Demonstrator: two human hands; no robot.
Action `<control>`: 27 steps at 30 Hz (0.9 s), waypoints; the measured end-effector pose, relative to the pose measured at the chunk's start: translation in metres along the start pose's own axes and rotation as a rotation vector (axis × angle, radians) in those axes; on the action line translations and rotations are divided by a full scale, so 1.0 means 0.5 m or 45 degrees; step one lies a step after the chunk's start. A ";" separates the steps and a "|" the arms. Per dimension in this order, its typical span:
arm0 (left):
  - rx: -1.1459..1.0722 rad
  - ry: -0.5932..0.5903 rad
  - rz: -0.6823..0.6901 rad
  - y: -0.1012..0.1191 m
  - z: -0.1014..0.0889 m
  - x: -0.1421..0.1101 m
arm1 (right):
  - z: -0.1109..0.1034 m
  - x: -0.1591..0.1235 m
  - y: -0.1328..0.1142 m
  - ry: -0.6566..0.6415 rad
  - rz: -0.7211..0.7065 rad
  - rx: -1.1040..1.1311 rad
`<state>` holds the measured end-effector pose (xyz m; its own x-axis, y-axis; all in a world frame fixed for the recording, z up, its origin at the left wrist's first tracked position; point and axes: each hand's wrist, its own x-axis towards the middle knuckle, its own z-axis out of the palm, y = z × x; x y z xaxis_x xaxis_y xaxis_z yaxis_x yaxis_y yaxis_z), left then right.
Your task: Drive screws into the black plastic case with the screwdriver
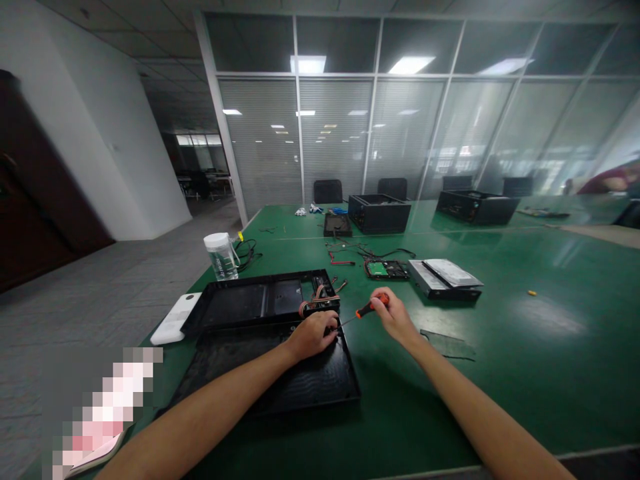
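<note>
My right hand (394,316) grips the orange and black handle of a screwdriver (364,309). Its thin shaft slants down to the left, and the tip ends beside the fingers of my left hand (314,333). Those fingers are curled together at the far right corner of a black plastic casing half (315,381); what they pinch is hidden. Just behind lies the other black casing half (235,303), open side up. A bundle of striped wires (320,303) and small parts sit at its right end.
A clear bottle (221,257) with a white lid and a white phone-like object (175,320) stand left. Beyond my right hand lie a green circuit board (379,268) and a dark drive-like box (445,280). Black computer cases (380,217) are farther back on the green table (500,387).
</note>
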<state>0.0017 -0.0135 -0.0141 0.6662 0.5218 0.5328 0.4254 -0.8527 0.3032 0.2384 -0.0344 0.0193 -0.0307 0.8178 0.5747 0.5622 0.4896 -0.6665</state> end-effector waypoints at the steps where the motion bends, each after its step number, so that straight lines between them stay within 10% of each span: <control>1: 0.003 0.000 0.004 0.000 0.000 0.000 | 0.000 -0.001 0.000 -0.005 -0.003 -0.010; 7: 0.001 0.006 -0.014 0.000 0.000 -0.001 | -0.017 0.006 -0.053 -0.112 -0.186 -0.322; 12: -0.019 -0.016 -0.019 -0.005 0.005 -0.002 | -0.041 0.042 -0.191 -0.483 -0.265 -1.046; 16: -0.013 0.026 -0.037 -0.010 0.012 -0.005 | -0.038 0.075 -0.277 -0.777 -0.299 -1.105; 27: -0.021 0.026 -0.043 -0.011 0.014 -0.008 | -0.020 0.103 -0.304 -0.884 -0.199 -1.206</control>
<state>0.0012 -0.0107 -0.0234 0.6390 0.5496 0.5382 0.4369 -0.8351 0.3342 0.1598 -0.0696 0.1550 -0.4311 0.9013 0.0435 0.8918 0.4182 0.1728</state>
